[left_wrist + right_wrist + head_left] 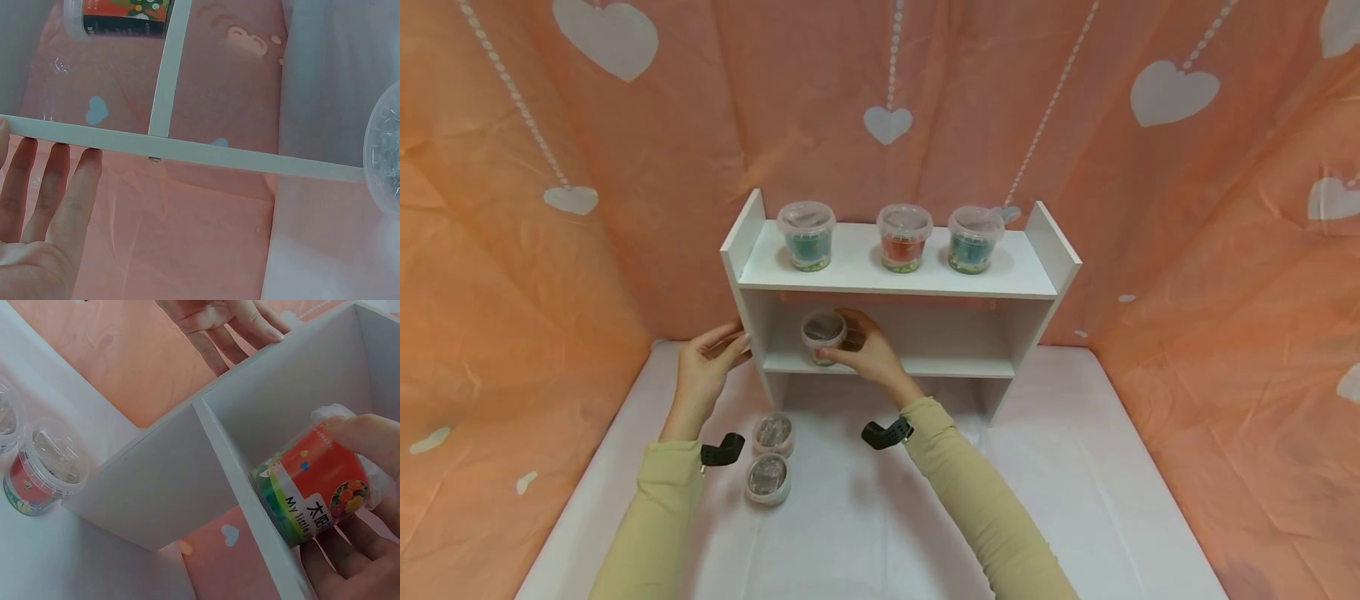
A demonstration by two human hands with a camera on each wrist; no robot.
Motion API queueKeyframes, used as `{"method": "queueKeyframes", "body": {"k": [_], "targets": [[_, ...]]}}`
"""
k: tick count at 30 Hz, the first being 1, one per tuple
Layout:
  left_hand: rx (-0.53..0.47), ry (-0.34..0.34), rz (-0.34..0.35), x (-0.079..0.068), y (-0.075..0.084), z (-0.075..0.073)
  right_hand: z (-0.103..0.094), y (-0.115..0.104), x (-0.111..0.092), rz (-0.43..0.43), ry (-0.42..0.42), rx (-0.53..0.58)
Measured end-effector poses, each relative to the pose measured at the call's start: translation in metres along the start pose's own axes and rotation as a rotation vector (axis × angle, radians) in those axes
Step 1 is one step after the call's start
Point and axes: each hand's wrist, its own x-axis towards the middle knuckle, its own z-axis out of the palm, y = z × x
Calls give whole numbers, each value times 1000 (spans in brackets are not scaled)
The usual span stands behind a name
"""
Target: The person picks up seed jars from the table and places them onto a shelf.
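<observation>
A white two-tier shelf unit (887, 372) stands before me. My right hand (871, 350) holds a small lidded plastic cup (823, 329) at the left part of its lower board, thumb on one side and fingers on the other. In the right wrist view this cup (306, 487) shows a red and green label with flowers, and its base is right at the board's front edge. My left hand (706, 371) is at the outside of the left side panel (212, 156), its fingertips (92, 155) touching the panel with fingers extended.
Three lidded cups stand on the top board: a green one (809, 242), a red one (904, 242) and a blue-green one (972, 243). Two more lidded cups, a farther one (773, 433) and a nearer one (768, 479), stand on the white table (1075, 500) before the unit's left leg.
</observation>
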Motion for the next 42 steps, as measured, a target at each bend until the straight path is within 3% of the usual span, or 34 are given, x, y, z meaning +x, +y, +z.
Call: {"method": "queueKeyframes", "body": {"k": [9,16,23,31,42], "targets": [[-2,12,0,-3,0,0,5,-1,0,32,25,4],[-12,3,9,0,1,0,7,-2,5,10,39,11],[-14,10,6,0,2,1,7,27,14,-12,80,5],[-14,11,-6,-2,5,1,-1,2,-2,-29,22,66],[2,13,-13,-2,2,1,-16,-2,-17,-79,17,77]]}}
